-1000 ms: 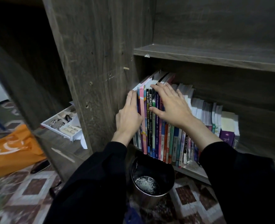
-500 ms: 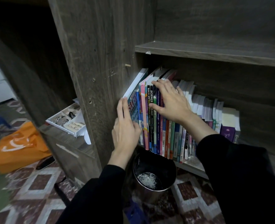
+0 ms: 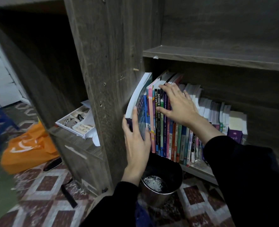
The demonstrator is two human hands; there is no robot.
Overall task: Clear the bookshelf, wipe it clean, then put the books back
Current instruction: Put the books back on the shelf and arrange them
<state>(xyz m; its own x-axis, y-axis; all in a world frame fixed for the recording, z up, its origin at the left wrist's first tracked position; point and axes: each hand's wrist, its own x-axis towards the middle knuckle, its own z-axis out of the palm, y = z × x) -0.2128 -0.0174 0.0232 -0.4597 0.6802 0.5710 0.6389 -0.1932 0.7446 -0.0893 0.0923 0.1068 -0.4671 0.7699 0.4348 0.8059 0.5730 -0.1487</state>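
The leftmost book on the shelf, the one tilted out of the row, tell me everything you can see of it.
The leftmost book is a thin softcover with a blue-green cover bearing large lettering, mostly hidden, and white page edges along its top. It curves and leans out to the left, away from the row of books, its top corner near the cabinet side panel. The left hand grips its lower part, hiding the bottom edge.

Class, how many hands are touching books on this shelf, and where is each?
2. The left hand grips the leftmost book, which leans outward; the right hand rests flat against the neighbouring spines.
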